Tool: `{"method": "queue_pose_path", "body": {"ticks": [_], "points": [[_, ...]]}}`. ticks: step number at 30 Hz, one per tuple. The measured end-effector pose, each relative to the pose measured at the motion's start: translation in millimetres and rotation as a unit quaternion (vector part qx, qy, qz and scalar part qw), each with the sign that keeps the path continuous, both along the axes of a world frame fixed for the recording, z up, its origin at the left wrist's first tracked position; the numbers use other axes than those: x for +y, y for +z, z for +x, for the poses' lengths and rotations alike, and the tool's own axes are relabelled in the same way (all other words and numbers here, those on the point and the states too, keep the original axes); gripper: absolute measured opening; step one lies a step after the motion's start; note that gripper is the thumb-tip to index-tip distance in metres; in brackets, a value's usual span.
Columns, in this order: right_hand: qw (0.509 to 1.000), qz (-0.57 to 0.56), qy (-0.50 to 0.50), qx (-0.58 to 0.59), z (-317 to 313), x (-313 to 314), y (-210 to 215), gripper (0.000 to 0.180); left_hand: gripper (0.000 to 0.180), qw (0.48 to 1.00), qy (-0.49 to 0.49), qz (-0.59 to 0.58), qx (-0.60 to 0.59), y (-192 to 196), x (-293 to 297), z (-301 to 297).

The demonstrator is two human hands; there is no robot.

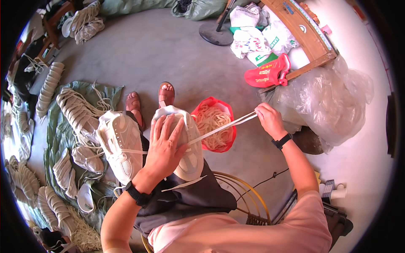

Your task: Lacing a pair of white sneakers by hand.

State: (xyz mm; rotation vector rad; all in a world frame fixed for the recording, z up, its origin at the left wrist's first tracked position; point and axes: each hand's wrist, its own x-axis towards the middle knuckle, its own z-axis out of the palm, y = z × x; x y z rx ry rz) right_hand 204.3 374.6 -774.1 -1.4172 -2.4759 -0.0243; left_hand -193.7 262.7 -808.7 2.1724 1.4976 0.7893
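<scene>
Two white sneakers lie on my lap, toes toward me. My left hand reaches over the right-hand sneaker, gripping it across the top with its fingers apart and hiding much of the lacing. Out to the right, my right hand is closed in a pinch on a white shoelace. Both strands run taut from that sneaker to the fingers. Another lace end hangs loose by the toe. The left-hand sneaker has a lace across its front; no hand touches it.
Beyond the lap stands a red bag full of pale laces. Stacked shoes lie on green sheeting at left. Clear plastic, a red package and a wooden desk stand at right. Yellow chair rails curve beside me.
</scene>
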Motion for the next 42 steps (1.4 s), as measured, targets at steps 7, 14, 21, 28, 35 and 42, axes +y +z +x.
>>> {"method": "queue_pose_path", "body": {"ticks": [7, 14, 21, 28, 35, 42], "points": [[0.994, 0.007, -0.079, -0.073, 37, -1, 0, 0.004, 0.076, 1.000, 0.005, 0.003, -0.005, 2, -1, 8], [0.987, 0.032, -0.127, -0.096, 73, 0, 1, 0.004, 0.072, 1.000, 0.000, -0.001, -0.004, 4, 0, 12], [0.977, 0.043, -0.169, -0.120, 125, 2, 18, 0.004, 0.071, 1.000, -0.008, -0.005, -0.013, 6, 4, 21], [0.965, 0.078, -0.217, -0.127, 142, 5, 34, 0.005, 0.070, 1.000, -0.008, -0.001, -0.003, 11, 5, 24], [0.960, 0.085, -0.264, -0.047, 166, 3, 39, 0.012, 0.067, 0.999, -0.013, -0.024, -0.019, 8, 6, 21], [0.941, 0.055, -0.333, 0.028, 236, 1, 72, 0.019, 0.068, 0.999, -0.025, -0.021, -0.022, 16, 12, 49]]}}
